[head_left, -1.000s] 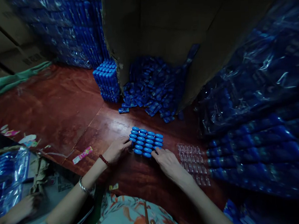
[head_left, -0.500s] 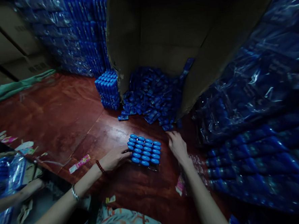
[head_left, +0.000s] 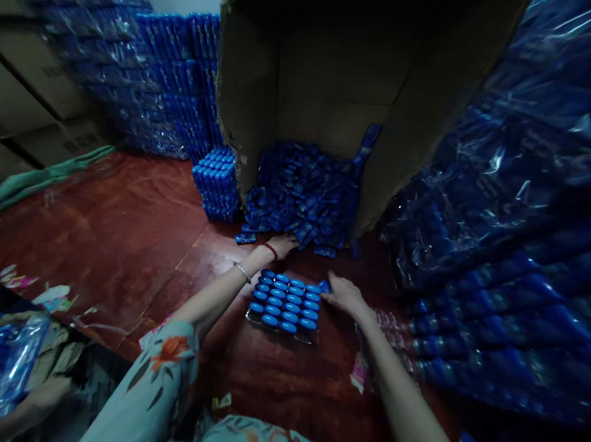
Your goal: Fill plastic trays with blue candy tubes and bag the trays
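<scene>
A block of small blue bottles (head_left: 284, 303), rounded blue ends up, stands in rows on clear plastic on the reddish-brown surface. At its right side my right hand (head_left: 349, 296) pinches one small blue bottle (head_left: 324, 286), held against or very near the end of a row. My left hand (head_left: 283, 245) reaches past the block to the front edge of a loose heap of blue bottles (head_left: 301, 187). Its fingers look stretched out among the nearest bottles, and their tips are partly hidden. The heap spills from a large cardboard box (head_left: 339, 121) lying on its side.
A neat stack of blue bottles (head_left: 216, 186) stands left of the box. Plastic-wrapped blue packs (head_left: 505, 301) rise on the right. Clear plastic (head_left: 389, 328) lies beside my right forearm. At lower left another person's hand (head_left: 48, 396) is near a wrapped blue pack (head_left: 13, 358).
My left hand has moved from the block's left side forward to the heap. My right hand has come back slightly toward the block, now with a blue bottle in its fingers.
</scene>
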Demonstrator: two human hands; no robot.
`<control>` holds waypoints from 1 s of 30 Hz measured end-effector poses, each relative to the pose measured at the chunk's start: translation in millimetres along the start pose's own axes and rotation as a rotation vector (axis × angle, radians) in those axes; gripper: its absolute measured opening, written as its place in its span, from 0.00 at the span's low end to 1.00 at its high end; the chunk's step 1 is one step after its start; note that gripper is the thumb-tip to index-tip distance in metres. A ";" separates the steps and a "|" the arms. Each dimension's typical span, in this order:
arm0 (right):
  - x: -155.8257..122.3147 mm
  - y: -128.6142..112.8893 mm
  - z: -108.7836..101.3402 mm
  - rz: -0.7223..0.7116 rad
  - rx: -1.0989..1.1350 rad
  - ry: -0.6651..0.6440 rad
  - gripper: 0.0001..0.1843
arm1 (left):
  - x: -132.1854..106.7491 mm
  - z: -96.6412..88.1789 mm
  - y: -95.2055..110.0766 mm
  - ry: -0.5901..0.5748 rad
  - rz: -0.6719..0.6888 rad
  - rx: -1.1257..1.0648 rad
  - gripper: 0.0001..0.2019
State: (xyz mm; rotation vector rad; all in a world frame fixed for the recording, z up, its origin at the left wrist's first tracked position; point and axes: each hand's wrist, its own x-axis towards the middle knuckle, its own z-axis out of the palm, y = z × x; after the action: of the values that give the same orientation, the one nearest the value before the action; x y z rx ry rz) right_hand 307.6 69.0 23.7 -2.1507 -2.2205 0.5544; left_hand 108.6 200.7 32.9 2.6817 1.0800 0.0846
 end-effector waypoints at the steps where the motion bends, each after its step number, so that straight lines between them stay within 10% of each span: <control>1: -9.1 3.6 4.9 0.019 0.030 0.012 0.24 | 9.2 3.4 -1.5 -0.020 0.003 0.003 0.18; 11: -131.0 5.8 64.0 0.174 1.293 0.235 0.23 | 9.4 16.5 -26.8 -0.083 -0.151 -0.169 0.24; 20: -129.1 -28.1 70.4 -0.453 0.388 0.613 0.11 | -96.5 1.2 -44.5 0.409 -0.450 -0.410 0.18; 30: -120.0 -55.2 20.3 -0.613 -0.246 0.171 0.15 | -243.5 31.7 65.4 0.701 -0.483 -0.728 0.07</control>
State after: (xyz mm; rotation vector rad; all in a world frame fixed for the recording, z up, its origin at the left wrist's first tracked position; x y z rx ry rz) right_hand 256.6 -52.3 47.4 -1.3800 -2.7545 0.0725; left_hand -18.9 -19.0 28.0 1.6986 1.4708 1.1378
